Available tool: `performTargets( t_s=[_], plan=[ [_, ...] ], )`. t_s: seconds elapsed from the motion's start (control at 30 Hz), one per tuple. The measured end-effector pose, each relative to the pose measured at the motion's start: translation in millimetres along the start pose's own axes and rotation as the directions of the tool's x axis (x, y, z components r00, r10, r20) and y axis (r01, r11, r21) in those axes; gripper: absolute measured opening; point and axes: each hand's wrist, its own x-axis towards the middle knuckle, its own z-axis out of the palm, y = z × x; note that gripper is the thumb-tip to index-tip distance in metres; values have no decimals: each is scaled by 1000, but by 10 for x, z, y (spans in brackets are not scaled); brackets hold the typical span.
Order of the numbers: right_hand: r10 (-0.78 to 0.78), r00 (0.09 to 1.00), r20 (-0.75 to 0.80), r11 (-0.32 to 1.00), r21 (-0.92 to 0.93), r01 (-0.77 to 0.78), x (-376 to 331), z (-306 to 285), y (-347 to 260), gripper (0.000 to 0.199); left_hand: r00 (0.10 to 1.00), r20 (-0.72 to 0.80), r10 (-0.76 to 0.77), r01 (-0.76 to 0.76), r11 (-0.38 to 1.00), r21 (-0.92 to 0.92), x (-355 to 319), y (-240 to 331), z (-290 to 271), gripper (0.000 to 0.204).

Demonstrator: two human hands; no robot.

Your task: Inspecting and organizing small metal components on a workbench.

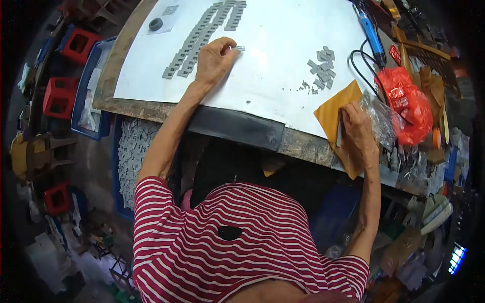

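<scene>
My left hand point(214, 60) is over the white sheet, with thumb and forefinger pinched on a small grey rectangular plate point(241, 48). Left of it, overlapping rows of similar grey plates point(189, 48) run slantwise up the sheet. My right hand point(357, 126) is closed at the sheet's right edge, around a thin grey tool point(339, 132) whose kind I cannot make out. Beneath that hand lies a yellow-brown padded envelope point(331, 112), hanging past the table edge. A loose heap of grey plates point(323, 68) lies farther in, with tiny dark bits point(305, 87) beside it.
A blue pen-shaped electric tool point(371, 34) with a black cable lies at the far right, near a red plastic bag point(408, 108) and clear wrap point(378, 121). A roll of dark tape point(155, 23) sits far left. Below the table's left side stands a bin of grey pieces point(132, 156).
</scene>
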Motion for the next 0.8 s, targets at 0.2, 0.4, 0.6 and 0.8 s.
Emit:
performTargets(
  t_s=[0.2, 0.4, 0.6, 0.8],
  plan=[
    [-13, 997, 72, 997, -76, 18, 55, 0, 14, 3, 990, -131, 57, -42, 993, 113, 305, -351, 71, 22],
    [-6, 989, 151, 987, -158, 30, 81, -14, 11, 2, 991, -131, 32, -1, 973, 231, 473, -484, 96, 17],
    [-21, 988, 150, 992, -118, 39, 73, -47, 40, 6, 993, -112, 35, 0, 953, 302, 491, -477, 85, 18],
    [-20, 976, 215, 992, -120, 46, 95, -77, 16, 6, 981, -101, 163, -96, 875, 475, 526, -480, 83, 19]
  ],
)
